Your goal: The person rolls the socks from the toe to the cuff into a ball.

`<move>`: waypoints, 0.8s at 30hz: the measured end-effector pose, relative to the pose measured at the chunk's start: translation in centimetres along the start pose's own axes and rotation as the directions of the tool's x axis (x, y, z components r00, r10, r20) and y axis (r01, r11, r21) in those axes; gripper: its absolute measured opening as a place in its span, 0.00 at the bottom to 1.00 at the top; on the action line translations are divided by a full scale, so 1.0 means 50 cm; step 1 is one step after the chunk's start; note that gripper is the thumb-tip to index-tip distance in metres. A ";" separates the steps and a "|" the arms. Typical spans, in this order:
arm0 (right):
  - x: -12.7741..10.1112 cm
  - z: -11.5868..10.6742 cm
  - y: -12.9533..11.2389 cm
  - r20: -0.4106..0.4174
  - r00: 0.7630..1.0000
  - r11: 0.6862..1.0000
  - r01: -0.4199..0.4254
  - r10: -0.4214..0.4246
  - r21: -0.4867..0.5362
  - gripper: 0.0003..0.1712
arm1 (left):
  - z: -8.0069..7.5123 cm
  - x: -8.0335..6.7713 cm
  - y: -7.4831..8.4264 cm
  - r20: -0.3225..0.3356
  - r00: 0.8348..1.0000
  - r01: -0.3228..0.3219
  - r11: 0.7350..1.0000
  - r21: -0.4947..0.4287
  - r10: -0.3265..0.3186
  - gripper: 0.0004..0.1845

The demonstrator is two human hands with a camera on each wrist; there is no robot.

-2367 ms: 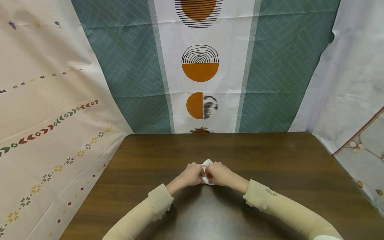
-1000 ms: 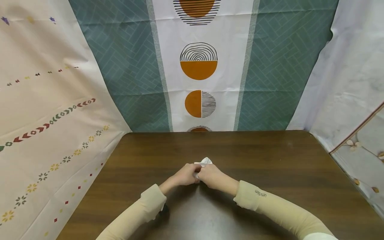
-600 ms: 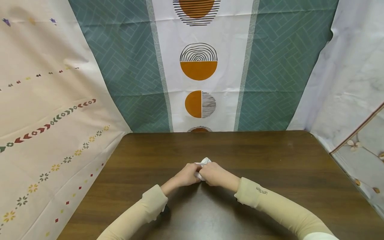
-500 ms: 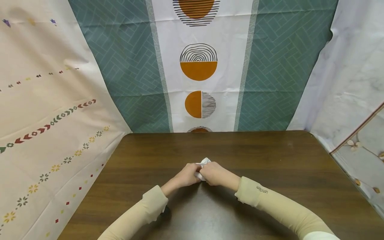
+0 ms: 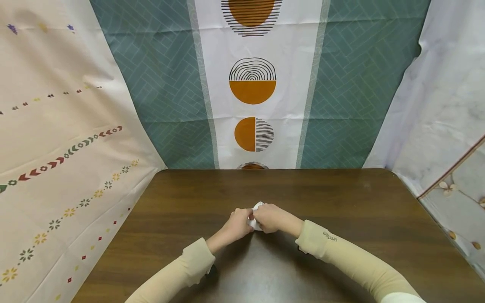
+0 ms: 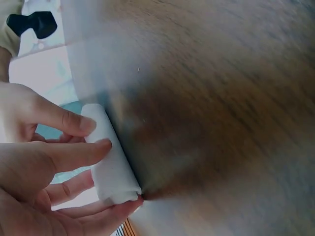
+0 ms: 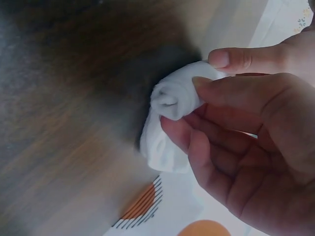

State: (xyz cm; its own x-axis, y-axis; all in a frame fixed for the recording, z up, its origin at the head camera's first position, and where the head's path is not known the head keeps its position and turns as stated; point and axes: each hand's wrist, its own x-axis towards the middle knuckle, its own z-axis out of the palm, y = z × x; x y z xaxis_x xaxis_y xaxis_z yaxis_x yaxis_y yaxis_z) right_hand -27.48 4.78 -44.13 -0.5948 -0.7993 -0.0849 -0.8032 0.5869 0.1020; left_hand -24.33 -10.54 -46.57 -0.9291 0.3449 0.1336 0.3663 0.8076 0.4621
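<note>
Left of the table, a cream drape hangs, printed with rows of small motifs. At the table's middle, a person's left hand pinches a rolled white cloth between thumb and fingers. Beyond the table's far edge hangs a teal-and-white curtain with orange circles. Also at the table's middle, the right hand grips the roll near its spiral end. Right of the table hangs a pale marbled drape.
</note>
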 end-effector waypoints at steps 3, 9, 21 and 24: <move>0.002 -0.002 -0.002 0.012 1.000 1.000 -0.019 0.019 -0.007 0.09 | 0.001 0.004 -0.001 0.004 1.000 -0.011 1.000 -0.011 0.012 0.13; 0.013 -0.004 0.000 0.023 0.999 0.999 -0.049 0.050 -0.018 0.08 | -0.002 0.005 -0.004 0.009 1.000 -0.014 1.000 -0.025 0.014 0.14; 0.027 -0.003 0.022 0.109 0.989 0.982 -0.116 0.100 0.150 0.08 | -0.001 0.006 0.002 0.017 1.000 -0.025 0.998 0.058 0.024 0.10; 0.031 -0.004 0.022 0.129 0.984 0.976 -0.144 0.123 0.164 0.10 | 0.002 0.007 0.004 0.028 0.999 -0.025 0.998 0.063 0.024 0.09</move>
State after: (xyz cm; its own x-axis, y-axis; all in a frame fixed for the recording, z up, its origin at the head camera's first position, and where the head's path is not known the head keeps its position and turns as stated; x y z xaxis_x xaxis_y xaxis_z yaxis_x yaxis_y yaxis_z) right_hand -29.28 4.14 -43.95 -0.6885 -0.6973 -0.1990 -0.7033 0.7090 -0.0510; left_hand -24.59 -10.23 -46.52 -0.9183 0.3774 0.1196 0.3923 0.8271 0.4025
